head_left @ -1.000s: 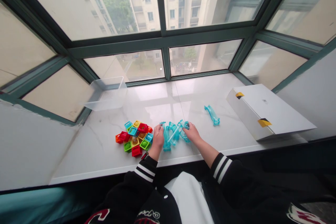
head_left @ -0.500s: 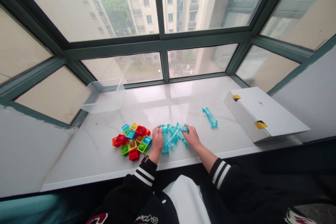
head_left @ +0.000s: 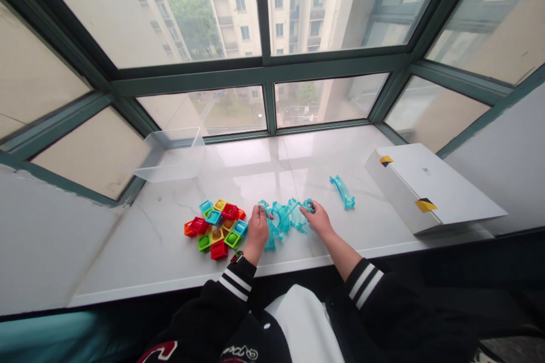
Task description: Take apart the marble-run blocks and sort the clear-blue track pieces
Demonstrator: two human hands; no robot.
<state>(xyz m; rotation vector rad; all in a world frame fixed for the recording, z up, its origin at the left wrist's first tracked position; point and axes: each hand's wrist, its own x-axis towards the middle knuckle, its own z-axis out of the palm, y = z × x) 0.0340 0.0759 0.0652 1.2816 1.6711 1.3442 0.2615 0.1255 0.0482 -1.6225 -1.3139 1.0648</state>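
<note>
Several translucent blue plastic pieces (head_left: pixel 283 218), long with knobbed ends, lie in a loose pile between my two hands. My left hand (head_left: pixel 258 229) is closed at the pile's left edge, its fingertips pinching the end of one blue piece. On the opposite side, my right hand (head_left: pixel 318 219) has thumb and fingers pinched on the end of a blue piece. Whether both hands grip the same piece is hard to make out. A separate curved blue piece (head_left: pixel 342 192) lies farther right, apart from my right hand.
Left of my left hand sits a heap of red, yellow, green and blue square blocks (head_left: pixel 219 249). A clear plastic bin (head_left: pixel 170 173) stands by the window at back left. A white box (head_left: pixel 451 181) occupies the right side of the white sill (head_left: pixel 140 255).
My right hand has shifted slightly right with the blue piece's end. My left fingers have changed their hold at the pile's left side, and blue pieces there have moved a little.
</note>
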